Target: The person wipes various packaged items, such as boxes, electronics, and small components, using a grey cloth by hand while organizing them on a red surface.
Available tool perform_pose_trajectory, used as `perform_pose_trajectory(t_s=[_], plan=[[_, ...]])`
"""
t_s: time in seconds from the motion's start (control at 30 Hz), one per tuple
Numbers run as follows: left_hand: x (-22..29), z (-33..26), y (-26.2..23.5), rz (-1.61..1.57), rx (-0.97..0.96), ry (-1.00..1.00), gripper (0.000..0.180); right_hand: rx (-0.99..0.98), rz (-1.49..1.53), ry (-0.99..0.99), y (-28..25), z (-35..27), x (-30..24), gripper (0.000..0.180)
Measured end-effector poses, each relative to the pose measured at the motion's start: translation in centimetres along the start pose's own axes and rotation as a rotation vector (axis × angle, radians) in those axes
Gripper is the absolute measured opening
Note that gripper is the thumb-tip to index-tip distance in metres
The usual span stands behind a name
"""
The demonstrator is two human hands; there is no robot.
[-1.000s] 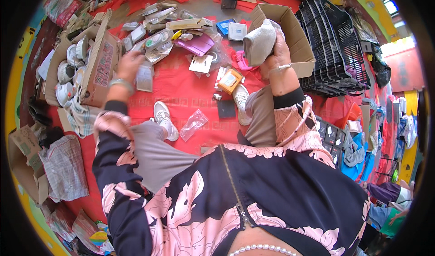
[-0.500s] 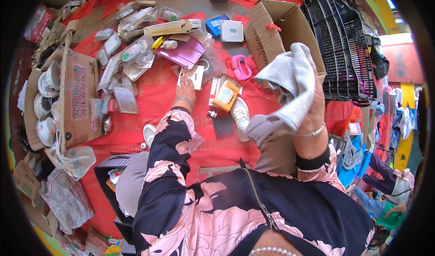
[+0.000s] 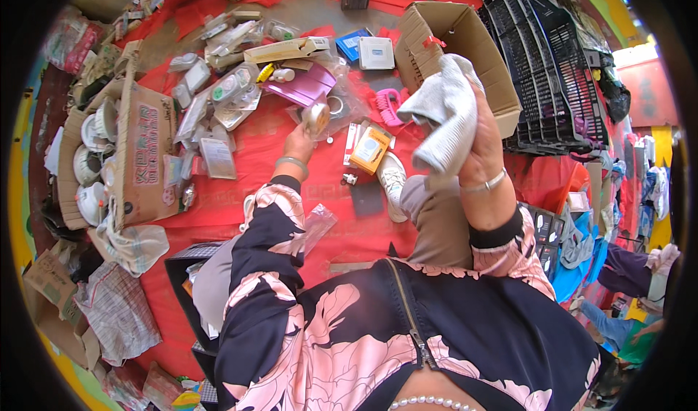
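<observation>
Head view, left hand: reached forward over the red floor cloth, fingers closed round a small round shiny object, held just above the cloth near a clear plastic wrapper; bangle on the wrist.
Head view, right hand: raised near the open cardboard box, clamped on a bunched grey cloth that drooped over the fingers; bracelet on the wrist.
Hands relative to each other: well apart, each holding its own thing.
Round object, handling: judged light and hard, smooth and probably slippery, possibly easy to dent or scratch; best pinched across its rim with fingertips rather than by the polished face. Exact kind too small to tell.
Grey cloth, handling: judged soft, limp and light, not fragile; gathered in the fist, any fold serving as a grip.
Surroundings: orange packet and pink comb-like piece between the hands; purple flat case beyond; white shoe on the cloth; box of white bowls at left; black plastic crates at right.
</observation>
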State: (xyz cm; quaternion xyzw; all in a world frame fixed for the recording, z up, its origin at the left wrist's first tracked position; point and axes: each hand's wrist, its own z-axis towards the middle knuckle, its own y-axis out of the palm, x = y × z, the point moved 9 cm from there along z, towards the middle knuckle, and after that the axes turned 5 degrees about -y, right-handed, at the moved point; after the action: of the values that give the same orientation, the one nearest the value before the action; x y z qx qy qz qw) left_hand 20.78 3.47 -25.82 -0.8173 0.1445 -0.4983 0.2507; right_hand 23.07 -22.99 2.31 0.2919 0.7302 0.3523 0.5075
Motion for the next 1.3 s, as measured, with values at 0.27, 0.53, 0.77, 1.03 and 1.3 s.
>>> perform_pose_trajectory(t_s=[0.27,0.53,0.77,1.03,1.3], plan=[[12.2,-12.5,-9.5,-1.317,-0.303,0.084,0.031,-0.134,-0.121,-0.105,1.4,-0.4,-0.1,0.038],[16.0,-22.5,-15.3,-1.126,-0.334,0.238,0.034,-0.277,-0.689,-0.194,4.2,-2.2,3.2,0.052],[15.8,-23.1,-13.8,-0.746,-0.217,0.441,0.027,-0.818,-1.43,-0.802,11.2,-7.7,10.0,0.055],[16.9,-22.8,-12.4,-1.169,-0.342,0.27,0.026,-0.171,-1.038,-0.763,7.3,-4.1,6.8,0.035],[16.6,-21.8,-11.3,-1.382,-0.245,0.273,0.031,-0.227,-0.737,-0.494,5.3,-1.3,9.2,0.033]])
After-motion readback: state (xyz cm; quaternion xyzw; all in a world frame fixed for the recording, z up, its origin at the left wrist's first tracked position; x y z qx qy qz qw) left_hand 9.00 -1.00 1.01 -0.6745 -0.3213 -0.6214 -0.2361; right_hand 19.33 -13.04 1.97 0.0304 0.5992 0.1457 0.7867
